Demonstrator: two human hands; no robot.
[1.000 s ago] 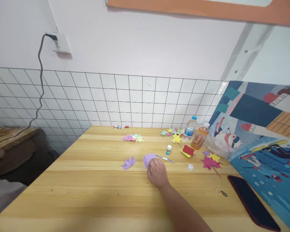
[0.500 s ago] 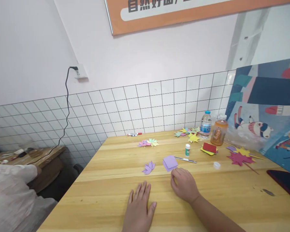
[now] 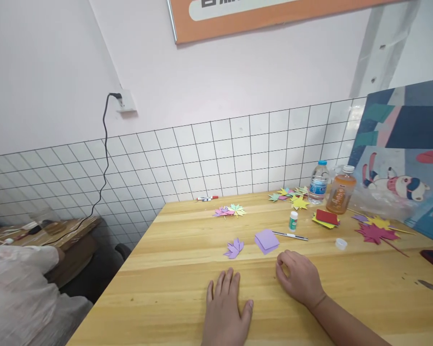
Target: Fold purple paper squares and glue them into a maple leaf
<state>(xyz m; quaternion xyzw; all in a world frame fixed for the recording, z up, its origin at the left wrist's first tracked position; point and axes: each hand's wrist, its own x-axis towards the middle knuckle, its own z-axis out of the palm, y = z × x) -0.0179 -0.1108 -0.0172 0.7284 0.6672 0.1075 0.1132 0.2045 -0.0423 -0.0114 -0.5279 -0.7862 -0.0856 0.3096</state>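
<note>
We look down at a light wooden table (image 3: pixel 173 274) with 2 bare hands over it, well apart from each other. The left hand (image 3: pixel 225 310) lies palm down at the bottom of the view, fingers straight and slightly spread, with nothing in its grasp. Beyond its fingertips we find a purple paper leaf (image 3: pixel 234 248). The right hand (image 3: pixel 301 278) is curled, thumb and fingers bent inward; its palm is hidden, so we cannot tell whether it is clamped on anything. Just beyond it, to the left, we see a folded purple paper (image 3: pixel 267 240) lying flat on the wood, apart from both hands and to the right of the leaf. A slim pen (image 3: pixel 290 236) lies beside that paper, and behind the pen stands a small green-and-white container (image 3: pixel 293 221). Farther right we note a clear cap (image 3: pixel 341 244), a red-and-yellow paper stack (image 3: pixel 326 218) and a crimson paper leaf (image 3: pixel 375 232). Near the tiled wall (image 3: pixel 223 149) stand 2 bottles: a blue-capped bottle (image 3: pixel 318 182) and an orange-filled bottle (image 3: pixel 341 192). At far left, we see another person's pale sleeve (image 3: pixel 29 257).
</note>
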